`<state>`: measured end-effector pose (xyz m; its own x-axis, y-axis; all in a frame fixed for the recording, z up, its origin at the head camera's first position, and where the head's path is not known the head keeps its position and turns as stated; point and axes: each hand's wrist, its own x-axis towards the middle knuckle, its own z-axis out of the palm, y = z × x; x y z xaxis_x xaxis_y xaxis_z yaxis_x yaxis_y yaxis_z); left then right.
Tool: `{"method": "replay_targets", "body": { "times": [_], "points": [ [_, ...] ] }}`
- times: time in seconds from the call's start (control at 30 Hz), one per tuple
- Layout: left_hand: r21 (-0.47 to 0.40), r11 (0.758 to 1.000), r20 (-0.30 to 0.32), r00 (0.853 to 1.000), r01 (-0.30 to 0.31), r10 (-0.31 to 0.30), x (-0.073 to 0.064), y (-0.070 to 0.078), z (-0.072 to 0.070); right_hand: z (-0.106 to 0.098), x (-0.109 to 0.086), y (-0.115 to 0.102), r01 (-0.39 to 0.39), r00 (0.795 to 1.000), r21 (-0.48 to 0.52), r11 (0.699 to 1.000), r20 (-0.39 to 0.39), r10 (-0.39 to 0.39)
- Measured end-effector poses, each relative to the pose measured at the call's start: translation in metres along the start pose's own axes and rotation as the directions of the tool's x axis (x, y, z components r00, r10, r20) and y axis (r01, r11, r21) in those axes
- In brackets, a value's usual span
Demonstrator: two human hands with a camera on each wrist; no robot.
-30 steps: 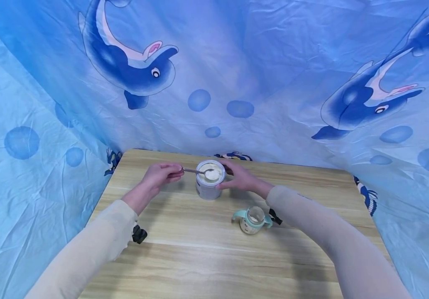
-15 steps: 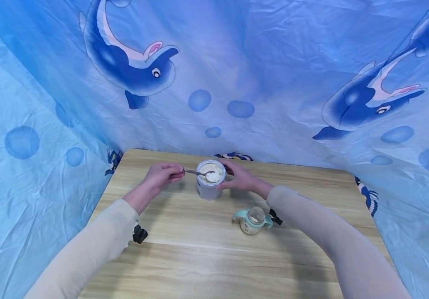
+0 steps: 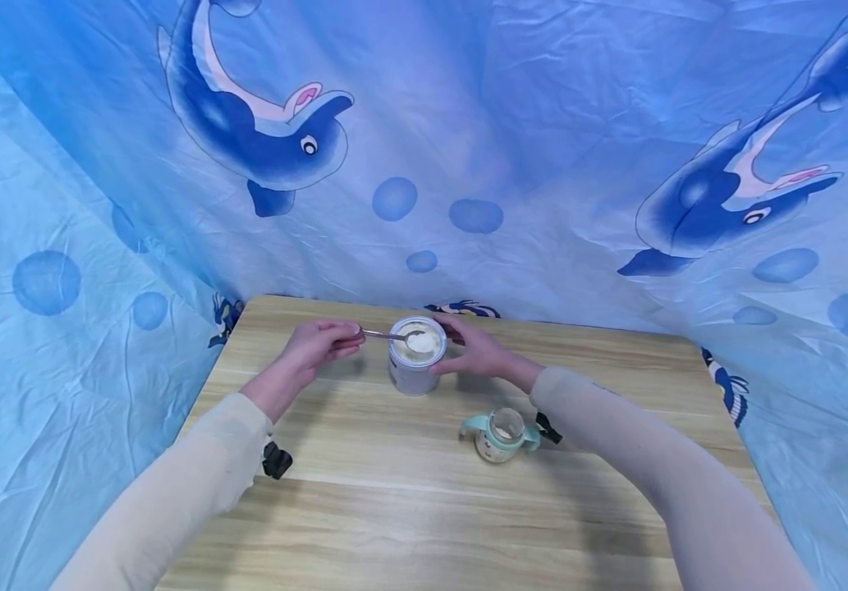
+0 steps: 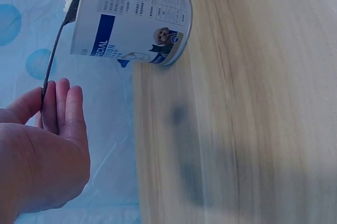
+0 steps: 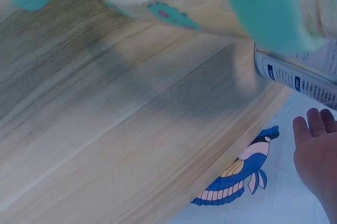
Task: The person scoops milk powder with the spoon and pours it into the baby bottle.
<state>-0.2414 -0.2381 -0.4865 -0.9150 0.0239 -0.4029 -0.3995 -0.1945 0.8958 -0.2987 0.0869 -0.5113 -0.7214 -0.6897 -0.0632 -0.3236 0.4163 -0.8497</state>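
Observation:
In the head view my left hand point(image 3: 316, 349) pinches the handle of a metal spoon point(image 3: 381, 334) between thumb and fingers. The spoon's bowl carries a heap of white powder point(image 3: 419, 341) over the mouth of a round white can point(image 3: 412, 379). The left wrist view shows the printed side of the can point(image 4: 129, 23), with the spoon point(image 4: 54, 50) level with its rim. My right hand point(image 3: 479, 353) holds the can from the right, thumb in front and fingers behind. Pale powder lies inside the can, which stands upright.
A small cup point(image 3: 496, 448) with mint-green handles, open at the top, stands right of and nearer than the can, beside my right forearm. The wooden table point(image 3: 394, 509) meets a blue dolphin-print cloth point(image 3: 527, 148) behind and at both sides.
The spoon's bowl dips slightly toward me, then comes back up over the can. My right hand and the can stay almost still, and the cup has not moved.

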Motion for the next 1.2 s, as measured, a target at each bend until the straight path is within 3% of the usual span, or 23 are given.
{"method": "replay_targets", "body": {
  "times": [0.33, 0.77, 1.2],
  "points": [
    [0.012, 1.000, 0.024, 1.000, 0.003, -0.003, -0.001, 0.017, 0.010, -0.019, -0.019, -0.003, -0.025, 0.999, -0.023, 0.999, -0.037, 0.024],
    [0.060, 0.998, 0.092, 0.996, -0.008, 0.003, -0.010, 0.033, 0.049, -0.036, -0.065, -0.015, -0.013, 0.996, -0.004, 1.000, -0.086, 0.012],
    [0.101, 0.995, 0.163, 0.987, -0.027, 0.010, -0.015, 0.031, 0.086, -0.038, -0.120, -0.016, 0.015, 0.991, -0.016, 1.000, -0.130, -0.017]
  ]
}}
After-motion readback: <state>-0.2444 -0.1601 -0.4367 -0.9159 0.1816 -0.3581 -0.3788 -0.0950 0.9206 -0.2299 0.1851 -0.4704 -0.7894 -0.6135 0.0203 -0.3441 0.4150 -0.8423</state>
